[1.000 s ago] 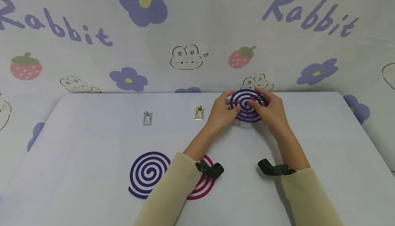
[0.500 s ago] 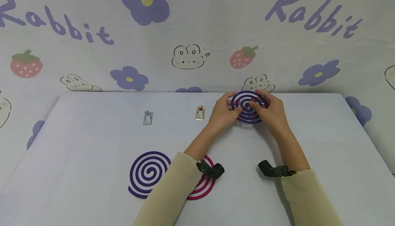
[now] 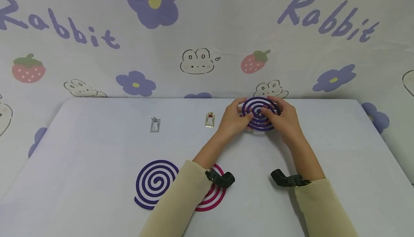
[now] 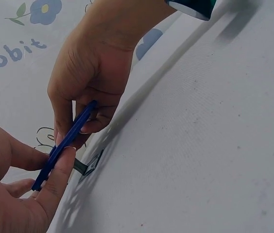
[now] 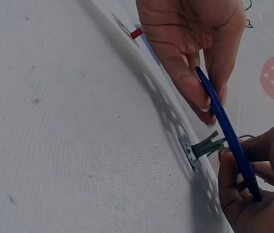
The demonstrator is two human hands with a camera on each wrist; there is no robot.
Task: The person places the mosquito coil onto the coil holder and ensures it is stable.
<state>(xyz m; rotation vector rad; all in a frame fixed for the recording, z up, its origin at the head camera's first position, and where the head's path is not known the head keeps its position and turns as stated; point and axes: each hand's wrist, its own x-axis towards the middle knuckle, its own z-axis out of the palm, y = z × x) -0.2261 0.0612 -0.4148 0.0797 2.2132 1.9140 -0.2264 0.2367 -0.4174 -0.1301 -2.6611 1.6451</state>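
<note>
Both hands hold a purple mosquito coil [image 5: 229, 132] up on its edge near the table's back edge. My left hand [image 3: 234, 117] pinches its left side, thumb on the near face and fingers behind. On the right side my right hand [image 3: 286, 120] grips it, thumb reaching toward the spiral's centre. Close behind the coil is a small grey-green metal coil stand [image 5: 191, 154], its prongs raised toward the coil's middle. In the left wrist view the stand [image 4: 91, 166] shows beneath the fingers; I cannot tell whether its prong is in the coil.
A second purple coil [image 3: 137, 185] lies flat at front left. Beside it a red coil [image 3: 208, 208] is partly covered by the left sleeve [image 3: 181, 199]. Two flat metal stands sit further back: a silver one [image 3: 155, 119] and a gold one with red [image 3: 210, 114].
The head view has shifted slightly. Both hands keep hold of the coil in nearly the same place.
</note>
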